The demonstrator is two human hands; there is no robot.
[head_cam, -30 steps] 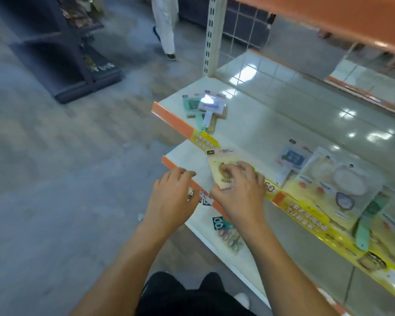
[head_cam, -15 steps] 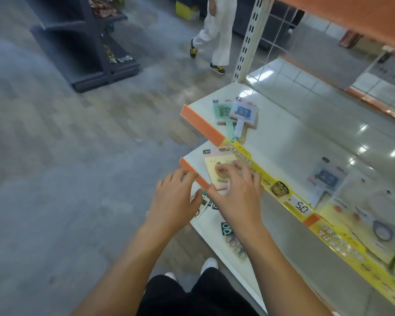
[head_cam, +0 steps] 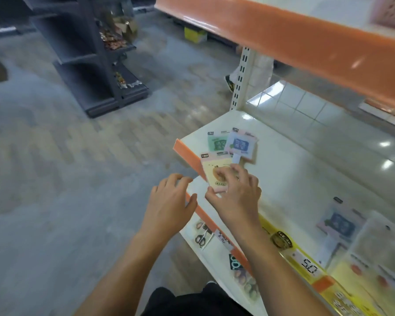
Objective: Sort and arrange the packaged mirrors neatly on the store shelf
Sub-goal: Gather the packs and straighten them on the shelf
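The yellow mirror pack [head_cam: 214, 173] lies at the front left corner of the white shelf [head_cam: 290, 179], its near edge over the orange edge strip [head_cam: 188, 159]. The right hand [head_cam: 236, 197] grips it: fingers [head_cam: 226, 173] spread and curled over its face, thumb at its near lower corner. The left hand [head_cam: 169, 206] is just beside it on the aisle side, holding nothing, its fingers loosely bent and its thumb close to the strip below the pack. Just behind the yellow pack lie a green pack [head_cam: 217, 142] and a blue pack [head_cam: 241, 144], the blue one overlapping the green one's right edge and tilted. Further right along the shelf another blue pack [head_cam: 340, 223] lies flat, beside larger clear-wrapped packs [head_cam: 374, 254] that are blurred. A yellow price strip [head_cam: 306, 265] runs along the shelf front there. Scissors packs [head_cam: 202, 237] lie on the lower shelf beneath the hands. An orange-fronted upper shelf [head_cam: 306, 49] hangs overhead, and a dark rack [head_cam: 89, 65] stands across the aisle.
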